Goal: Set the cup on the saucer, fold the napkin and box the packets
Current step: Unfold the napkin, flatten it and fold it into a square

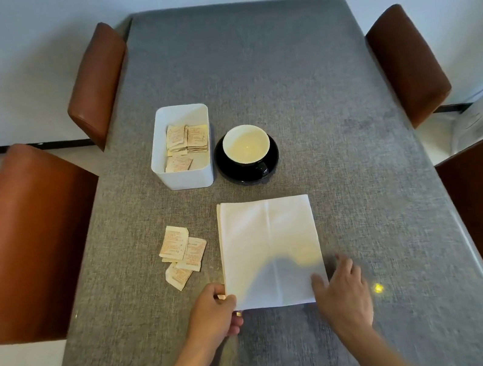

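The left hand sits at the near left corner of the white napkin, its fingers curled in at that corner and pinching the edge between thumb and fingertips. The right hand lies at the napkin's near right corner with its fingers straight and spread; the thumb rests flat on the cloth, and the other fingers reach out over the table just beside the napkin's right edge. The napkin lies flat on the grey table (a crease runs down its middle, and a doubled edge shows along its left side), stretching away from both hands.

Just beyond the left hand's fingers, to the left of the napkin and apart from it, a few packets lie loose on the table, overlapping one another. Farther off, past the napkin's far edge, stands a white box holding more packets, some stacked. Touching or nearly touching the box on its right is a black saucer, and the cup stands on it, white inside and empty, with its dark handle turned toward the hands. Brown chairs stand along both long sides of the table.
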